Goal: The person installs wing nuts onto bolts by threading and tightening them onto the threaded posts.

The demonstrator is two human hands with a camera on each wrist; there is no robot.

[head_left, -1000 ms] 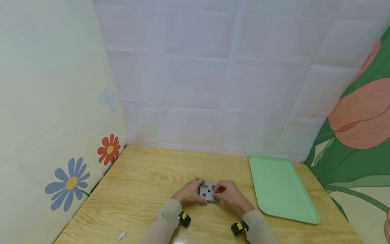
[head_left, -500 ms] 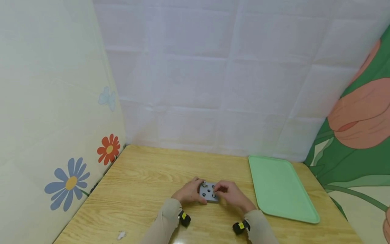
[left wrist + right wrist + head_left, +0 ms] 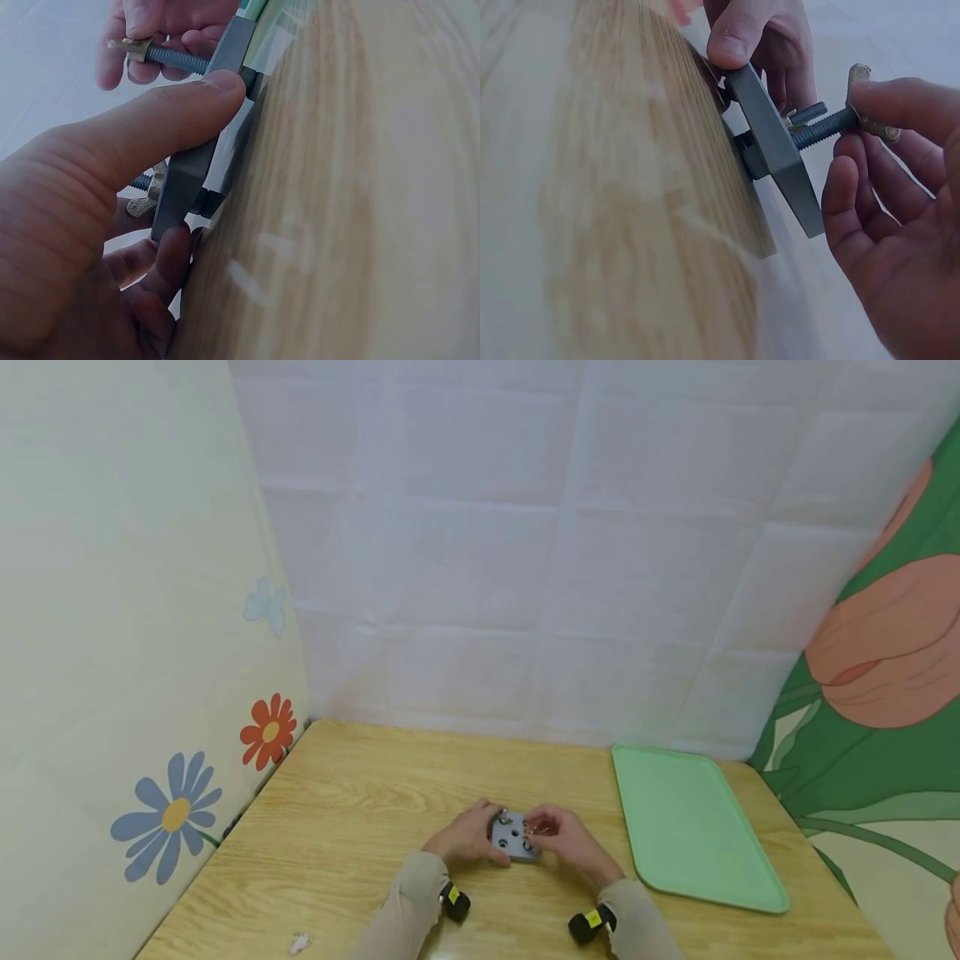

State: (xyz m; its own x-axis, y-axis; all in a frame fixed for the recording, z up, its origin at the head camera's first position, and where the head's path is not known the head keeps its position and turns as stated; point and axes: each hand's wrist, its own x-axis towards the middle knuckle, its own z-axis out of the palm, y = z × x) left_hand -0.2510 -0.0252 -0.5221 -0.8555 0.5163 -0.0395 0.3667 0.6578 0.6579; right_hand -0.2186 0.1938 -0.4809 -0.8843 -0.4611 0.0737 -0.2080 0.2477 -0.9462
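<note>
A flat grey plate (image 3: 514,852) with several holes is between my hands, just above the wooden table. My left hand (image 3: 467,836) grips its left side, the thumb along the near edge and fingers at the far edge. Two threaded bolts pass through the plate, their dark heads on the table side. My right hand (image 3: 573,845) has thumb and fingers at a brass wing nut (image 3: 859,73) near the free end of one bolt (image 3: 823,130). A second wing nut (image 3: 154,189) sits lower on the other bolt, close to the plate.
A light green tray (image 3: 693,827) lies on the right of the wooden table (image 3: 390,777). A small white scrap (image 3: 298,942) shows near the front left. White sheeting hangs behind the table, with patterned walls left and right.
My right fingers have shifted around the wing nut, now a little more spread. The left hand and the plate stay in place.
</note>
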